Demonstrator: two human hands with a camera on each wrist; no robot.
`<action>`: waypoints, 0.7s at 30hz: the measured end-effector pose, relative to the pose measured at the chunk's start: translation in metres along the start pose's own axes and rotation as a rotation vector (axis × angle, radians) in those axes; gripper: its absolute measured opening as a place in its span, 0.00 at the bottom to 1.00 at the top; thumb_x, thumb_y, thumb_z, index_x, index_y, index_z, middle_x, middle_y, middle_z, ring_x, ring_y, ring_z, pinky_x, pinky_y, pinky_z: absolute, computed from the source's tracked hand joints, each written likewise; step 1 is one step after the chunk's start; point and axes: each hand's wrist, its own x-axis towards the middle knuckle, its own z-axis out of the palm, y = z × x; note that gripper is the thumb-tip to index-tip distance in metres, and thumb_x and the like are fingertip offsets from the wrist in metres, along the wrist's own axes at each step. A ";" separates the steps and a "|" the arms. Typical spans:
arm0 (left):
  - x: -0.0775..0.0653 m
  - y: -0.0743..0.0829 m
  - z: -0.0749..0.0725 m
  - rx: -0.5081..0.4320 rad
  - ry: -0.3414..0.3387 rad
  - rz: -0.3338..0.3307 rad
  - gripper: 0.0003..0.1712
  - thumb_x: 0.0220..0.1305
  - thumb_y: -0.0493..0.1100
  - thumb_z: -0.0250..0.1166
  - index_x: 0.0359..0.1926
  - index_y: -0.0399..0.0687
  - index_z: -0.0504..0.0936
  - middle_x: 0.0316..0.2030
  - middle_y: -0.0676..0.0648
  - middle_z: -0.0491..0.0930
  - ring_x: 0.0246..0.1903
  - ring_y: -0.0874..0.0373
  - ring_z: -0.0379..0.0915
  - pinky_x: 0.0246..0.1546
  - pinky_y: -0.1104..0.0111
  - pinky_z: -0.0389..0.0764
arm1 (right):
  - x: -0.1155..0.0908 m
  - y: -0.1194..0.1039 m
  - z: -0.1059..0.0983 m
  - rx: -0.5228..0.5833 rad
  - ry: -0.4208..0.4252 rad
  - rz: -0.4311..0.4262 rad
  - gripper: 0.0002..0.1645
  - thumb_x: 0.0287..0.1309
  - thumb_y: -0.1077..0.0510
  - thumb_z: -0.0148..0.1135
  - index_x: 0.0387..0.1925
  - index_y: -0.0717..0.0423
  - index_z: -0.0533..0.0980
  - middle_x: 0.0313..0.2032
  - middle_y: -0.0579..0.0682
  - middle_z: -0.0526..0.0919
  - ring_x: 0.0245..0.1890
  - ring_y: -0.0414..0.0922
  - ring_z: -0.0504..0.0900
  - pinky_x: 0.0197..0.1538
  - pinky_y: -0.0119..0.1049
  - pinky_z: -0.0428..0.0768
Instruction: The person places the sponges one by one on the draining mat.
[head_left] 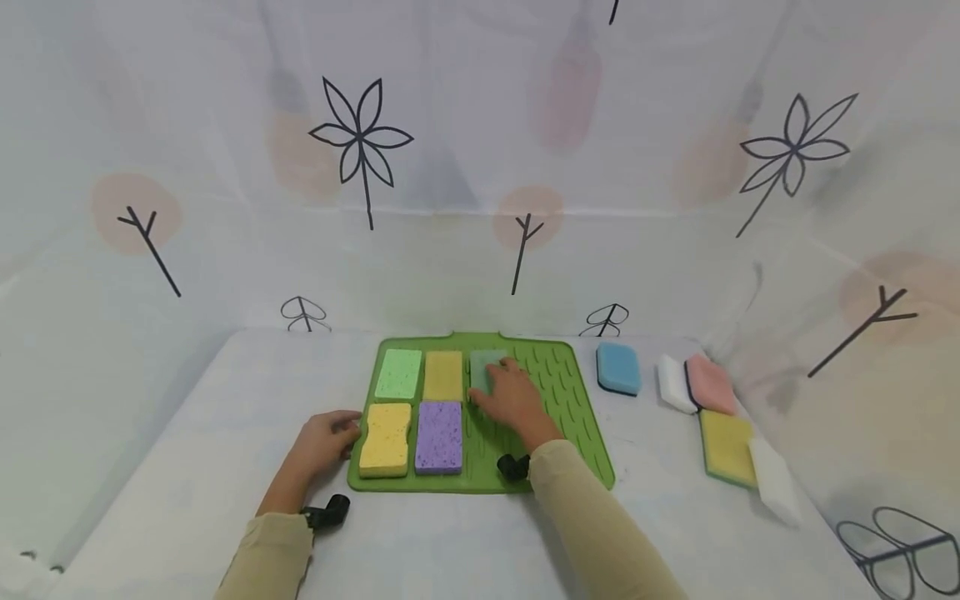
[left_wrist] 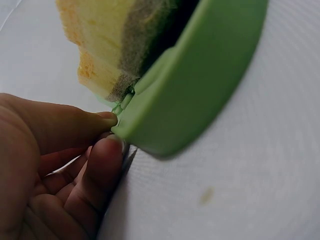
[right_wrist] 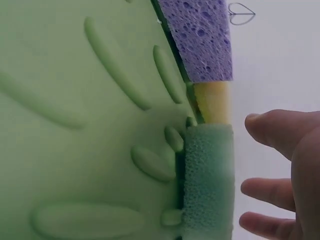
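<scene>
A green ridged mat [head_left: 558, 383] lies on the white table, its left edge pinched between the thumb and finger of my left hand [head_left: 321, 443]. The left wrist view shows this grip on the mat's raised rim [left_wrist: 195, 85] up close. Over a teal sponge [head_left: 483, 362] in the mat's back row hovers my right hand [head_left: 513, 398]. Its fingers are spread and stand apart from the sponge [right_wrist: 210, 182] in the right wrist view. Also on the mat are a mint green sponge [head_left: 399, 373], a yellow sponge [head_left: 443, 375], a notched yellow sponge [head_left: 385, 440] and a purple sponge [head_left: 439, 437].
To the mat's right, a blue sponge [head_left: 618, 368] lies alone. Farther right are a white sponge [head_left: 675, 384], a pink sponge [head_left: 710, 383], a yellow sponge with a green underside [head_left: 727, 446] and another white piece [head_left: 775, 481]. White patterned cloth [head_left: 450, 250] rises behind the table.
</scene>
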 end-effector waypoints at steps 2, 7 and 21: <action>0.000 -0.001 0.001 0.001 0.002 0.002 0.24 0.59 0.46 0.57 0.56 0.46 0.73 0.40 0.47 0.77 0.27 0.61 0.73 0.27 0.70 0.73 | 0.000 0.002 -0.001 0.000 0.004 0.001 0.40 0.53 0.33 0.51 0.61 0.52 0.65 0.64 0.56 0.60 0.59 0.60 0.66 0.55 0.54 0.70; -0.001 -0.001 0.002 0.012 0.015 0.015 0.23 0.59 0.46 0.57 0.56 0.47 0.74 0.41 0.46 0.77 0.27 0.61 0.73 0.27 0.70 0.73 | 0.001 0.009 -0.004 0.005 0.013 0.013 0.39 0.54 0.34 0.51 0.61 0.51 0.66 0.64 0.56 0.59 0.59 0.59 0.66 0.54 0.54 0.71; -0.002 0.001 0.001 0.006 0.018 0.008 0.23 0.58 0.46 0.57 0.56 0.46 0.74 0.39 0.47 0.76 0.27 0.61 0.72 0.27 0.70 0.73 | 0.003 0.035 -0.019 0.013 0.048 0.054 0.35 0.55 0.36 0.51 0.60 0.50 0.67 0.64 0.57 0.60 0.59 0.60 0.67 0.53 0.56 0.70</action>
